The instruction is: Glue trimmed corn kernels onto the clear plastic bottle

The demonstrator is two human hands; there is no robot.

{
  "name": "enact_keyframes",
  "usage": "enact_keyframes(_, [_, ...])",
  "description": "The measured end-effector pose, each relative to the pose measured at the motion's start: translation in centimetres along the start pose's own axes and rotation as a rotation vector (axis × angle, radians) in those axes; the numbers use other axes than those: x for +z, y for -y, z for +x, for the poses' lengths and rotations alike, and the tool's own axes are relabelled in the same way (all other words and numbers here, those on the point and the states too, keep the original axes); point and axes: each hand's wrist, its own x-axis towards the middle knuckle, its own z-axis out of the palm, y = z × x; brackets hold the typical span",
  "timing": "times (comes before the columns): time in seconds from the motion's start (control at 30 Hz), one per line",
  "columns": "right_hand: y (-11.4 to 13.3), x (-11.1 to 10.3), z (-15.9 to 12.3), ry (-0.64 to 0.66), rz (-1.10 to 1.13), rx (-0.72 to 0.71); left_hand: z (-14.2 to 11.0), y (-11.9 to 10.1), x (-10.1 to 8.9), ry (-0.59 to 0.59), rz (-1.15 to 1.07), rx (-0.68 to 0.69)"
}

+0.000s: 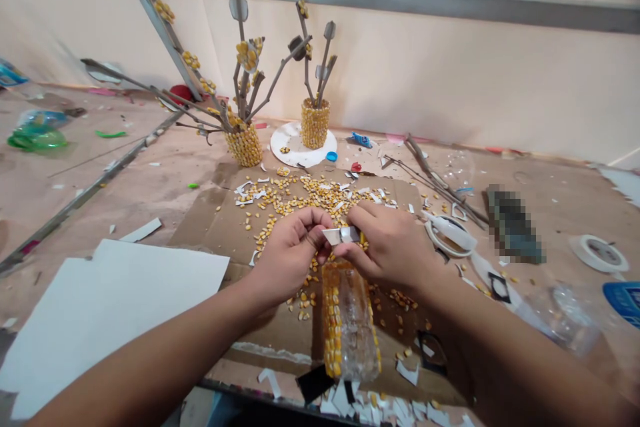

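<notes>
In the middle, my right hand (390, 240) is closed around a utility knife (349, 234), its flat blade pointing left. A bit of yellow shows by the fingers. My left hand (295, 247) is closed in a pinch at the blade's tip; what its fingertips hold is hidden. Just below both hands, a clear plastic bottle (357, 327) lies on cardboard, with rows of corn kernels stuck along its side. Loose corn kernels (320, 192) and white paper scraps are scattered beyond my hands.
Two kernel-covered pots (244, 145) (315, 123) with branches stand at the back, one on a white disc (285, 152). White sheets (120, 320) lie left. Tape rolls (599, 253), a glue-like bottle (453, 233), sticks (440, 180) and a blurred-out object (515, 223) lie right.
</notes>
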Motion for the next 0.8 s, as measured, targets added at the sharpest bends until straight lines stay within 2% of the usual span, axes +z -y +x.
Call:
enact_keyframes(0.3, [0.3,0.0,0.0,0.028,0.025,0.015,-0.1,-0.1,0.2,-0.061,0.072,0.02])
enact_keyframes(0.53, [1.0,-0.3,-0.1,0.048,0.018,0.035,-0.5,-0.1,0.2,-0.077,0.176,0.144])
enact_keyframes(0.63, [0.8,-0.1,-0.3,-0.014,0.023,0.039,-0.8,-0.2,0.1,-0.059,0.185,0.162])
enact_keyframes(0.8, [-1.4,0.0,-0.2,-0.239,0.083,0.197,-1.4,0.1,0.1,-0.012,0.084,0.108])
